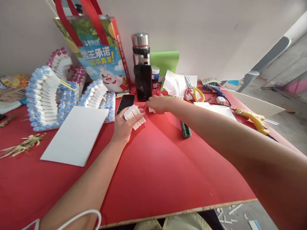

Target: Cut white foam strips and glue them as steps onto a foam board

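My left hand (124, 126) rests on the red table (158, 172) and is closed round a bundle of small white foam strips (134, 116), fanned out past the fingers. My right hand (158, 104) reaches forward just beyond it, fingers pinched on a small white piece (152, 110) lying on the table in front of an upright black phone (143, 82). A second phone (125, 103) lies flat to the left of the strips.
A white foam board (76, 135) lies left. Behind it stands a blue-and-white cap model (57, 95) and a printed bag (100, 54). A steel flask (140, 48), scissors (193, 91), a green utility knife (185, 130) and a yellow glue gun (255, 119) lie right.
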`<action>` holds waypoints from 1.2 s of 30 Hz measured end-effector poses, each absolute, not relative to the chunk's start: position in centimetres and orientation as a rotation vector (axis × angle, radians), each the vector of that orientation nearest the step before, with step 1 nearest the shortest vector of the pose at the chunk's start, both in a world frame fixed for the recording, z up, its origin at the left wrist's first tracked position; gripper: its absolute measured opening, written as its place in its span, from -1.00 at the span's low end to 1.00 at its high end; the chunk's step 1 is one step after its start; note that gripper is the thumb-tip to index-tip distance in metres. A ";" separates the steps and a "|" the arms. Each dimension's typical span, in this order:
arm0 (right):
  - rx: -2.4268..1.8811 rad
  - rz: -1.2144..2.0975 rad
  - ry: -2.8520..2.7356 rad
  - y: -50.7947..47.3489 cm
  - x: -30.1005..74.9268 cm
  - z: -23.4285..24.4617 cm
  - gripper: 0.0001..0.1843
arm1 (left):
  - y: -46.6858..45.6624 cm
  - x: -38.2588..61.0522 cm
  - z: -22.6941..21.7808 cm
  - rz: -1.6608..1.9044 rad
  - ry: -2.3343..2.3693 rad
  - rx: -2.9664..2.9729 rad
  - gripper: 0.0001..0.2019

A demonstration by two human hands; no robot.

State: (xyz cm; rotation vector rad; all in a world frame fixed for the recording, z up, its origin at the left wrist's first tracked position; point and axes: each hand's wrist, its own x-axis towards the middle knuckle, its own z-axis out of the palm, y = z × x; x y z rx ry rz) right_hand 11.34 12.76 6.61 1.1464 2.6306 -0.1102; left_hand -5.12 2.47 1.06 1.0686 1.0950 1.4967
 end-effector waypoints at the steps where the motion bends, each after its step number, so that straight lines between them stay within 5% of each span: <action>1: 1.152 -0.107 2.625 12.8 11.3 6.8 -0.35 | 2.5 -5.1 1.1 1.498 1.095 1.067 -0.49; 10: 1.398 -0.302 2.802 11.9 12.8 7.1 -0.68 | 2.5 -5.2 1.0 1.514 1.100 1.052 -0.55; 18: 2.177 -1.149 2.960 5.7 11.1 2.9 -0.73 | 1.9 -4.5 0.6 1.457 1.106 1.119 -0.56; 24: 2.027 -1.525 3.127 3.5 10.3 -0.3 -0.27 | 1.5 -4.3 0.8 1.425 1.080 1.196 -0.56; 30: 1.728 -2.463 2.902 3.4 10.4 -2.2 0.07 | 1.4 -4.6 0.3 1.308 1.216 1.348 -0.44; 36: 1.843 -2.136 2.992 2.0 10.0 -2.0 0.09 | 1.2 -4.5 0.0 1.318 1.391 1.640 -0.19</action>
